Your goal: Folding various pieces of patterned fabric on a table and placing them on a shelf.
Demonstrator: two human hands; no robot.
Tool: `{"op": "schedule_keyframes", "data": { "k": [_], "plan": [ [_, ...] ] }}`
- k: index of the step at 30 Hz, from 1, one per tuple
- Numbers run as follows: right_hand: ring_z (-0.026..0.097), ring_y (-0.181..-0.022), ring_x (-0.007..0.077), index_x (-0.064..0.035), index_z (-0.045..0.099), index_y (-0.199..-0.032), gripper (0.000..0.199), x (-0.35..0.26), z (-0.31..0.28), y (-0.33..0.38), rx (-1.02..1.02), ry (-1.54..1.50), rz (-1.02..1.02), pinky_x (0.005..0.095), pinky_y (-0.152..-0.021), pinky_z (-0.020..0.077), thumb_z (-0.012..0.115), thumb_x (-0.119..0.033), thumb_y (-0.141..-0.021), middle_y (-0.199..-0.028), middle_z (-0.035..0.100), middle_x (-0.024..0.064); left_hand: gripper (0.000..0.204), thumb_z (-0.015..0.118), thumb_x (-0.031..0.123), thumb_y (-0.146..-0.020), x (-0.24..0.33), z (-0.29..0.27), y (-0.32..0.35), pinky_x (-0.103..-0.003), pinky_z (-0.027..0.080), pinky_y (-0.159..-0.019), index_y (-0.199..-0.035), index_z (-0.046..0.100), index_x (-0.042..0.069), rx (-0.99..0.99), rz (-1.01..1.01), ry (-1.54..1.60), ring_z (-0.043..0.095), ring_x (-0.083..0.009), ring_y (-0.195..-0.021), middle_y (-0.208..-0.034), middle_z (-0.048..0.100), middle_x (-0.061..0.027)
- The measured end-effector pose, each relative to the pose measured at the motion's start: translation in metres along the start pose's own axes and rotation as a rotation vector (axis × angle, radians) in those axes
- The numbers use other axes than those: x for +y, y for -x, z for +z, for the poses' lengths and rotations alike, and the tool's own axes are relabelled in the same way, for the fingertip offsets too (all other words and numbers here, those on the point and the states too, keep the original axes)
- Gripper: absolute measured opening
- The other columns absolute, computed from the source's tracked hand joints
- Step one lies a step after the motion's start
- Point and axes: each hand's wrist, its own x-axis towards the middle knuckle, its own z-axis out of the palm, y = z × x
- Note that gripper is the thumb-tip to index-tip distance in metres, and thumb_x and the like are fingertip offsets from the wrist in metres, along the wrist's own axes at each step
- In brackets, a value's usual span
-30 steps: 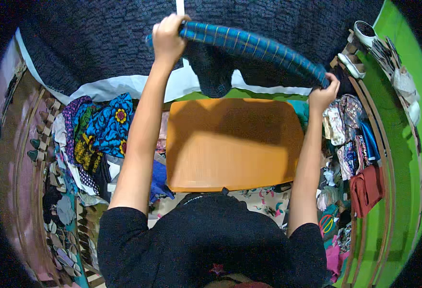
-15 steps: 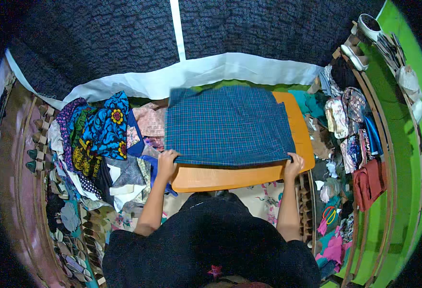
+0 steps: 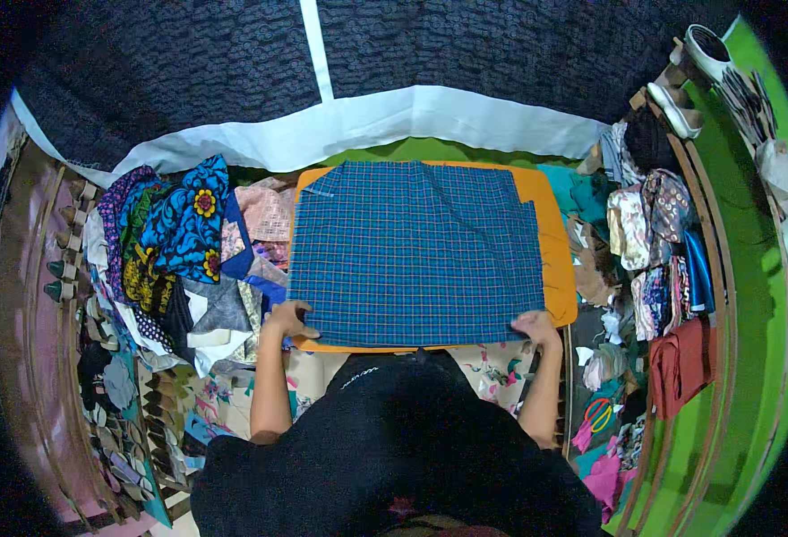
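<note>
As a checked blue cloth is lying spread over an orange table at the center of the frame, a person's left hand is resting at its lower-left corner, thumb and fingers curving well apart beside the edge. Toward the lower right of the table, the right hand is touching the opposite corner, its fingers blurring; whether they are pinching cannot be told. Patterned fabrics are lying heaped at frame left, while rust-red cloth is showing at right.
</note>
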Motion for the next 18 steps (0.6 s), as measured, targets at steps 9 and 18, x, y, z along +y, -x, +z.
{"op": "schedule_keyframes", "data": {
  "k": [9, 18],
  "plan": [
    [0.056, -0.086, 0.0294, 0.0065, 0.055, -0.094, 0.044, -0.007, -0.014, -0.133, 0.341, 0.157, -0.171, 0.0351, -0.076, 0.0434, 0.066, -0.025, -0.066, -0.091, 0.058, 0.0203, 0.075, 0.059, 0.049, -0.066, 0.034, 0.009, -0.096, -0.045, 0.029, -0.093, -0.121, 0.035, 0.005, 0.542, -0.429, 0.116, 0.029, -0.0393, -0.114, -0.126, 0.031, -0.0209],
    [0.051, -0.095, 0.0349, 0.0051, 0.052, -0.101, 0.043, -0.036, -0.019, -0.205, 0.314, 0.422, -0.132, 0.0393, -0.082, 0.0412, 0.06, -0.026, -0.072, -0.104, 0.052, 0.0225, 0.071, 0.063, 0.039, -0.065, 0.054, -0.043, -0.162, -0.043, 0.029, -0.094, -0.125, 0.031, 0.017, 0.532, -0.473, 0.145, 0.028, -0.0403, -0.115, -0.126, 0.026, -0.0236]
  ]
}}
